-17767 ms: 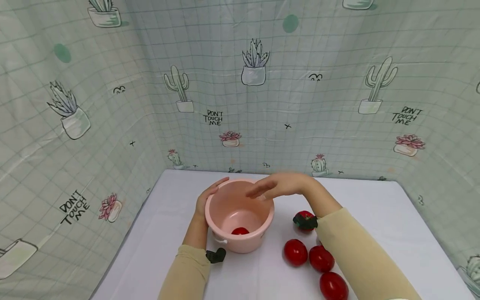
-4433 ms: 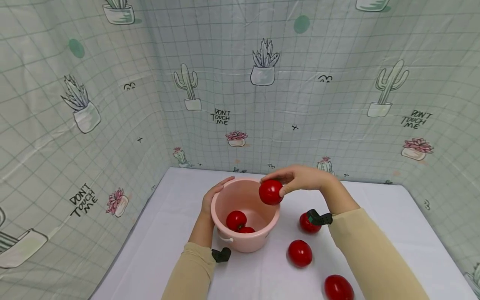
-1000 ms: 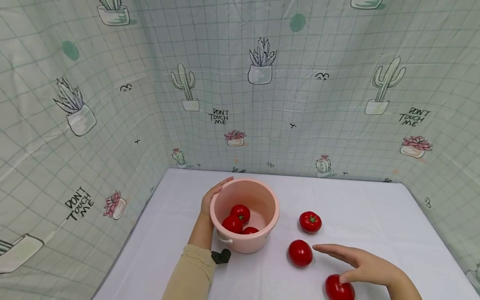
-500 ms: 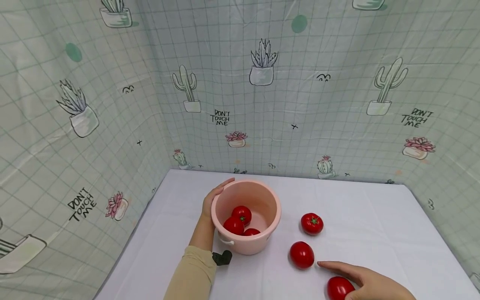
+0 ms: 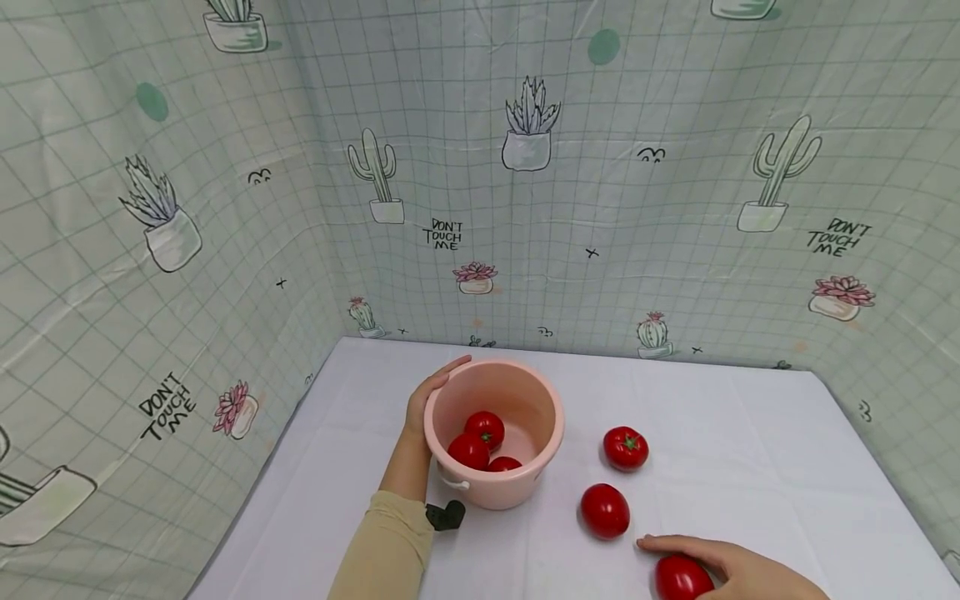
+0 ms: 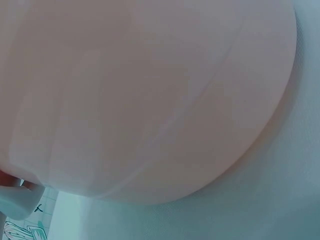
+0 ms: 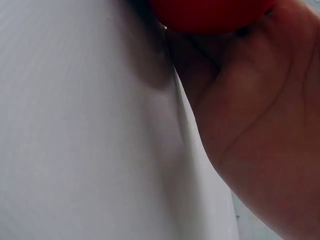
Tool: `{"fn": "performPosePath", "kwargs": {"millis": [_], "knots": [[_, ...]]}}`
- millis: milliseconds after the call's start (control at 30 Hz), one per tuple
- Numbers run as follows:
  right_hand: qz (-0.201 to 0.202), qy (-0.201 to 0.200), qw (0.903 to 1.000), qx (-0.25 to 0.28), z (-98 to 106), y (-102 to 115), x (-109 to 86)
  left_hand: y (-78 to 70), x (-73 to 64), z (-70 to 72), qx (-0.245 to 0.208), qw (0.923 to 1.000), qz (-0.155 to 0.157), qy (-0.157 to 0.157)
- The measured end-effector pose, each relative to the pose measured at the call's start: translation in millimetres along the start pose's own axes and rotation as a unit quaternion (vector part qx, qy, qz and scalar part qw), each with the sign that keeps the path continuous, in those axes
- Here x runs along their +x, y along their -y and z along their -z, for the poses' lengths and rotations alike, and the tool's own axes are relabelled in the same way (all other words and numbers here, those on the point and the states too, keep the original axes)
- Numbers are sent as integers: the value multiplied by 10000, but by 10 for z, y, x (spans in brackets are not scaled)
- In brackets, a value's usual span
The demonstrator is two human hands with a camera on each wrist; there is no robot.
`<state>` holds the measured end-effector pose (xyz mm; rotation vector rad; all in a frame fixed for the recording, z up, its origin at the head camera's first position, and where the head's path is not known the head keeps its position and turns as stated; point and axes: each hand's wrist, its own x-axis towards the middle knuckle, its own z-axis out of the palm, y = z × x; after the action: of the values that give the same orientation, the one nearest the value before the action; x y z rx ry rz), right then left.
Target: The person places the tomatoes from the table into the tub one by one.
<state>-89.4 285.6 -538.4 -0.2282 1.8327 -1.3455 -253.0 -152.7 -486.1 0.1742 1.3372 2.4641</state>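
Observation:
A pink bucket (image 5: pixel 498 493) stands on the table, its mouth tilted towards me. Three red tomatoes lie inside it: one at the back (image 5: pixel 485 428), one at left (image 5: pixel 468 452), and one partly hidden by the front rim (image 5: pixel 504 464). My left hand (image 5: pixel 422 404) holds the bucket's left side; the bucket wall (image 6: pixel 150 100) fills the left wrist view. At the lower right, my right hand (image 5: pixel 750 571) grips a tomato (image 5: pixel 681 577) on the table, thumb at the near side, fingers behind. In the right wrist view that tomato (image 7: pixel 215 15) sits against the palm (image 7: pixel 265 100).
Two more tomatoes rest on the white table (image 5: pixel 720 433) right of the bucket: one with its green stem up (image 5: pixel 626 449), the other nearer (image 5: pixel 604 511). A patterned curtain (image 5: pixel 585 200) encloses the back and sides.
Over the earlier frames the bucket goes from one tomato to three. In the last second my right hand has lowered around the nearest tomato. My left hand stays on the bucket.

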Motion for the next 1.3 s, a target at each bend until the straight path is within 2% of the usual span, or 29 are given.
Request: {"fn": "performPosePath", "kwargs": {"millis": [167, 333, 500, 567, 633, 767, 833, 967, 1167, 1300], "knots": [[258, 212, 9991, 275, 41, -30, 7, 5, 15, -11, 38, 10000, -28, 23], [165, -12, 9996, 208, 70, -52, 8, 12, 42, -11, 40, 9997, -152, 187], [146, -265, 9986, -428, 149, -1, 4, 19, 54, 4, 57, 9992, -217, 321], [372, -216, 9958, -805, 192, 37, 12, 21, 46, 12, 83, 9994, -173, 279], [777, -43, 9915, -1038, 240, 87, 30, 25, 37, 18, 93, 9996, -153, 231], [1625, 241, 9767, -1381, 328, 226, 65, 37, 27, 30, 93, 9996, -175, 184], [1835, 261, 9707, -1532, 362, 305, 69, 41, 26, 30, 80, 9996, -195, 200], [1844, 231, 9672, -1732, 429, 490, 79, 44, 25, 30, 38, 9995, -209, 231], [1953, 157, 9559, -2189, 536, 819, 138, 32, 22, 27, -65, 9997, -138, 195], [1880, 23, 9507, -2465, 580, 1078, 183, 27, 15, 20, -54, 9997, -137, 209]]}}
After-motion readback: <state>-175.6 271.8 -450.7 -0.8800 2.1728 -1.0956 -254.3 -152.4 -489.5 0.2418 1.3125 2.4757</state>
